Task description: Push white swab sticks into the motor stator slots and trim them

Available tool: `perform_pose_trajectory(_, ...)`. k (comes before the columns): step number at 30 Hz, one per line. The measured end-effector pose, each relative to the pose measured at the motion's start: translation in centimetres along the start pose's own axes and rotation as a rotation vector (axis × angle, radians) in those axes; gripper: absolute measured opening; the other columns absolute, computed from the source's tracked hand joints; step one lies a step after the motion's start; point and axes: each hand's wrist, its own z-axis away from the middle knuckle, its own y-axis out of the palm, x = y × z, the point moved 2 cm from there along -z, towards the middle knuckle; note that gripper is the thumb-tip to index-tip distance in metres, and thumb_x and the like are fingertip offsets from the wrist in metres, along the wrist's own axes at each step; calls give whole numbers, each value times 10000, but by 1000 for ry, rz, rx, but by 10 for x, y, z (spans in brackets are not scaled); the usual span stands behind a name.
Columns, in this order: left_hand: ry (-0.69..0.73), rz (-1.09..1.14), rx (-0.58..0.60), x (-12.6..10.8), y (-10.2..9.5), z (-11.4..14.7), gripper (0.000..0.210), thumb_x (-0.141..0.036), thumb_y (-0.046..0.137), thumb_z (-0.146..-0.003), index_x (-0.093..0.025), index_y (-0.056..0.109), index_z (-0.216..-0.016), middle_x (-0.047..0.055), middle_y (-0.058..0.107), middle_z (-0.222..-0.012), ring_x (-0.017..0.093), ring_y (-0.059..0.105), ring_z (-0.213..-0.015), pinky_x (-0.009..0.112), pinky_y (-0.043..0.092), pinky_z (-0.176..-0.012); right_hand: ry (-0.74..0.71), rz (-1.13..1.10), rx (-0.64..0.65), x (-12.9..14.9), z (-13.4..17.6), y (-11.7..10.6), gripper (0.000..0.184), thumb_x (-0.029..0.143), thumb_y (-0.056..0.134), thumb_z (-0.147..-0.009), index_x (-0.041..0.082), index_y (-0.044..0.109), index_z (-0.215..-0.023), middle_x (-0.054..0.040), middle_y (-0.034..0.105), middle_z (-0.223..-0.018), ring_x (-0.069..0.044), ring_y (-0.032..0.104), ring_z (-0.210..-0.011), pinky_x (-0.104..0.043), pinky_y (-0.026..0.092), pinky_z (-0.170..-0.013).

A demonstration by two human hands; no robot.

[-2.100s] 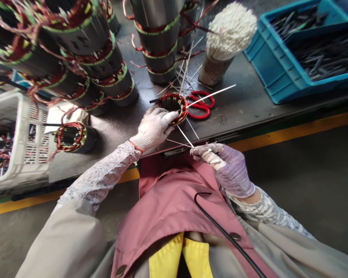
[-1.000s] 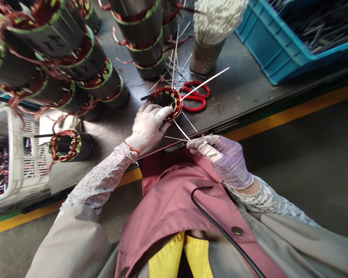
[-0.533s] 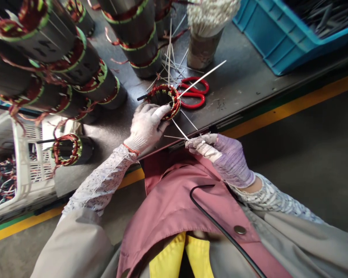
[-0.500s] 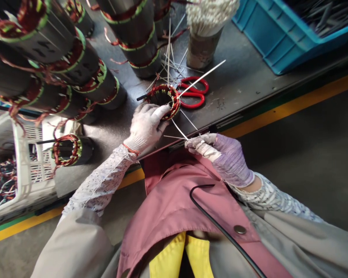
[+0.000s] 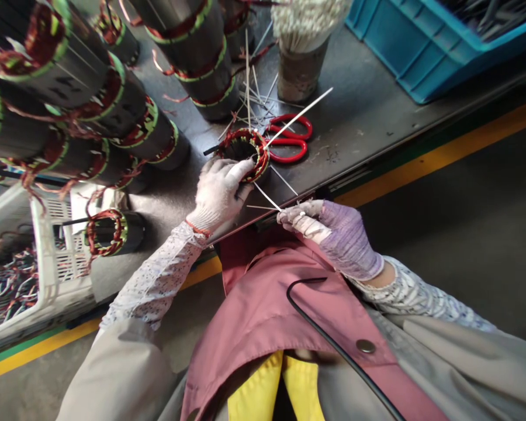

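Observation:
A motor stator [image 5: 263, 153] with copper windings and a green-edged rim stands near the front edge of the bench. Wrapped over its near side, my gloved left hand [image 5: 223, 190] has the thumb at the opening. One white cable tie [image 5: 300, 116] sticks out from the windings toward the upper right. Another thin white strip [image 5: 268, 197], apparently a cable tie, runs from below the stator to my right hand [image 5: 318, 225], whose gloved fingers pinch its end. Red-handled scissors [image 5: 289, 158] lie just right of the stator, their blades hidden behind it.
Stacked stators [image 5: 131, 111] fill the left and back, with one more stator [image 5: 114, 233] lying at the left. A cup [image 5: 302, 73] of white cable ties stands behind the scissors. Loose strips lie around. A blue crate [image 5: 403, 55] and a white basket [image 5: 65, 263] flank the bench.
The whole view has shifted slightly. Both hands keep almost the same pose, the left on the stator and the right pinching the strip.

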Motion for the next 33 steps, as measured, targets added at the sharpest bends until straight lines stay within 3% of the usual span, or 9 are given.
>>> perform_pose_trajectory(23,-4,10,-4,0,2,1,425,-355,584,-871,-225,604,-1275,72,690,-1173,281,566,-1141,495,371,-1058,5,40,8,3,-1,0,124,302,715,-833,214,769,-901,-26,756,-905,-176,719,-832,-321,606,-804)
perform_pose_trajectory(29,-27,25,-12,2,2,1,522,-341,601,-849,-204,535,-1349,96,662,-1236,293,563,-1179,496,360,-1086,-109,29,-41,-19,-41,22,189,357,698,-827,185,747,-886,-39,751,-902,-184,705,-850,-328,589,-817)
perform_pose_trajectory(33,-116,167,-135,-1,4,8,586,-302,575,-882,-188,415,-1434,89,673,-1241,252,547,-1256,454,330,-1135,-236,115,-17,-38,-69,38,195,362,685,-813,184,737,-875,-40,754,-897,-176,702,-851,-313,576,-838)
